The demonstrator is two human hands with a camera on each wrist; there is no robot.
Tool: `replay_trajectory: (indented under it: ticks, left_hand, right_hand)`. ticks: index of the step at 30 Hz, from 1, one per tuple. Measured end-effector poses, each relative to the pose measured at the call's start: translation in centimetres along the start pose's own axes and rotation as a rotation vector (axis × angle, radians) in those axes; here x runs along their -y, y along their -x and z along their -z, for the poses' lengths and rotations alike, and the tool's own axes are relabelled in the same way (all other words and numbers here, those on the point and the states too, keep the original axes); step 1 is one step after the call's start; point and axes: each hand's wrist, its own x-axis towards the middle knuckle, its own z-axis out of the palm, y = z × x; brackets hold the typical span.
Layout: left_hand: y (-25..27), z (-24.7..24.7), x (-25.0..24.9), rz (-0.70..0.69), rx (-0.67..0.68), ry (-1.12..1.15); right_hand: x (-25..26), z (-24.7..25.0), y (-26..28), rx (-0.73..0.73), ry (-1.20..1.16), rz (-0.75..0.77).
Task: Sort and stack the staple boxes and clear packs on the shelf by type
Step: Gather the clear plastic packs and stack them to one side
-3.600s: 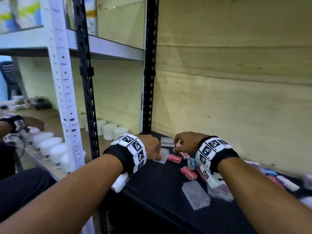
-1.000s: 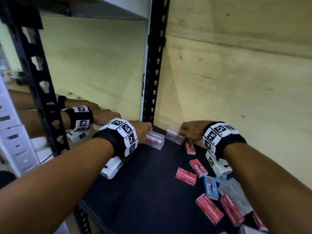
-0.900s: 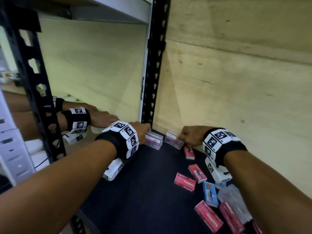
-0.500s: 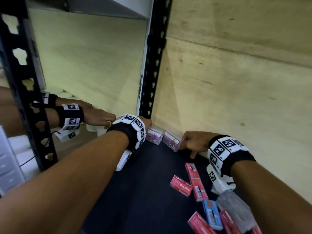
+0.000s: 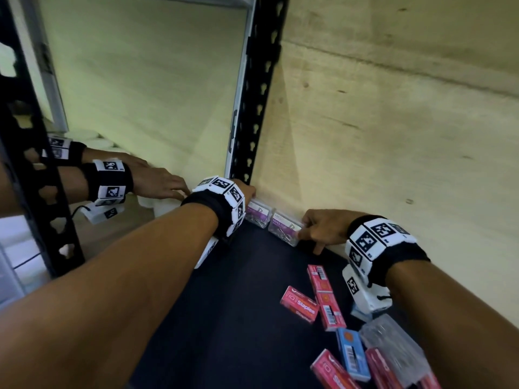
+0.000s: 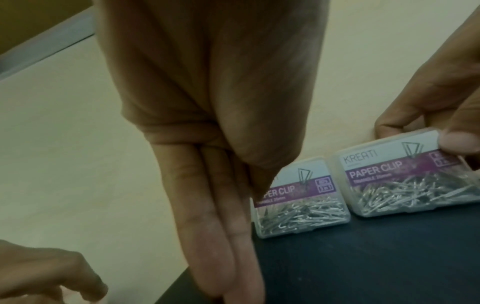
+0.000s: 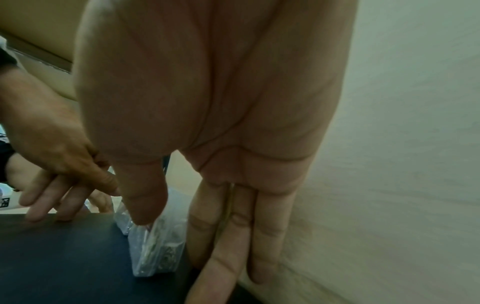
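Two clear packs of paper clips with purple labels stand side by side at the back left corner of the black shelf (image 5: pixel 224 318). My left hand (image 5: pixel 250 190) is at the left pack (image 5: pixel 259 214); in the left wrist view its fingers (image 6: pixel 221 226) lie straight along that pack's (image 6: pixel 301 205) left end and the thumb touches its front. My right hand (image 5: pixel 311 228) pinches the right pack (image 5: pixel 285 228) by its top edge, thumb in front, fingers behind (image 7: pixel 155 251). Red staple boxes (image 5: pixel 300 304), a blue one (image 5: pixel 352 357) and another clear pack (image 5: pixel 393 352) lie loose at the front right.
A black perforated upright (image 5: pixel 252 108) rises just behind my left hand. The plywood wall (image 5: pixel 393 136) closes the back of the shelf. Another person's hands (image 5: pixel 157 183) work over white jars (image 5: pixel 165 206) on the neighbouring shelf to the left.
Both hands have carried the two clear packs back and left, from mid-shelf to the rear wall by the upright. The packs now stand close together on the shelf.
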Motion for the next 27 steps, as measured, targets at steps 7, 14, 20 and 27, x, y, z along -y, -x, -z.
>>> replay_trajectory:
  ticks: [7, 14, 20, 27]
  left_hand:
    - [-0.7, -0.3, -0.1, -0.024, 0.011, -0.016]
    - [-1.0, -0.3, -0.2, -0.021, 0.026, -0.024]
    - [-1.1, -0.2, -0.1, -0.038, 0.018, -0.033]
    - [-0.6, -0.6, 0.0, -0.041, -0.011, -0.005]
  right_hand:
    - [0.6, 0.2, 0.4, 0.015, -0.005, -0.052]
    - [0.4, 0.1, 0.6, 0.021, -0.014, -0.046]
    - [-0.4, -0.2, 0.2, -0.015, -0.033, -0.034]
    - [-1.3, -0.4, 0.1, -0.013, -0.055, -0.009]
